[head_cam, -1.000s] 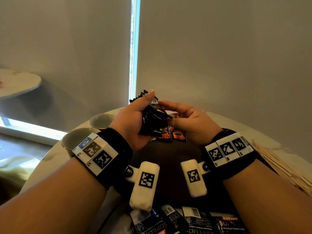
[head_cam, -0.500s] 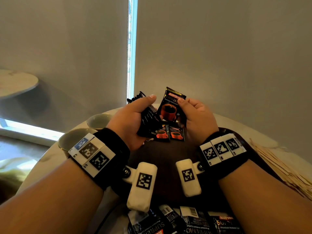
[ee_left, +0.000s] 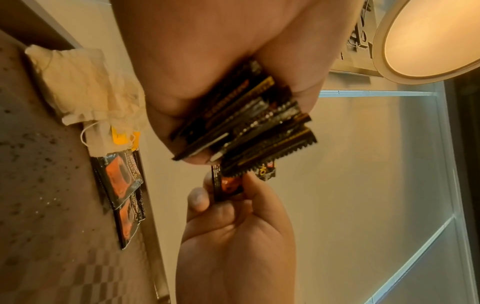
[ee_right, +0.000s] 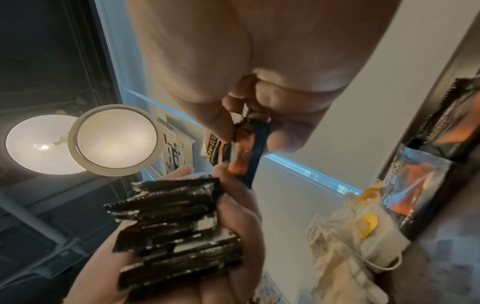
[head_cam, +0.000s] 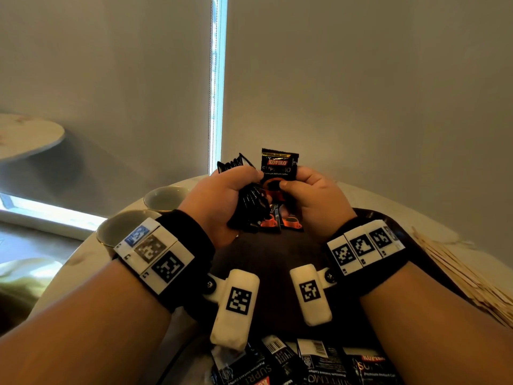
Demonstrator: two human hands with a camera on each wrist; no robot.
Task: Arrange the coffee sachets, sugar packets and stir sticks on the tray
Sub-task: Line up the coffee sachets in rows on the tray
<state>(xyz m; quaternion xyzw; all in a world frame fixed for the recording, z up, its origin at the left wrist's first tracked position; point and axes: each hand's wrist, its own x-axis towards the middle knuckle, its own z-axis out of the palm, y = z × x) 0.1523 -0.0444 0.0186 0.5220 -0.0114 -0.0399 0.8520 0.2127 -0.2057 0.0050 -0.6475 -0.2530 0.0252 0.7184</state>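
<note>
Pinching one coffee sachet (head_cam: 279, 173) upright above tray's far edge: right hand (head_cam: 313, 201) | left hand (head_cam: 222, 201) clutching sachet stack (head_cam: 248, 207) just beside | two sachets (head_cam: 280, 222) flat on tray (head_cam: 272, 262) | stir sticks (head_cam: 466, 276) along table's right edge

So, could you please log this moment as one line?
left hand: grips sachet stack | right hand: pinches single sachet upright | tray: two sachets laid

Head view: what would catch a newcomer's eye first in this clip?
The single black coffee sachet held upright above the table, pinched by the right hand. Right beside it, the left hand grips a thick bundle of sachets fanned edge-on. Behind them, two sachets with orange cups lie on the dark tray, and stir sticks lie at the far right.
</note>
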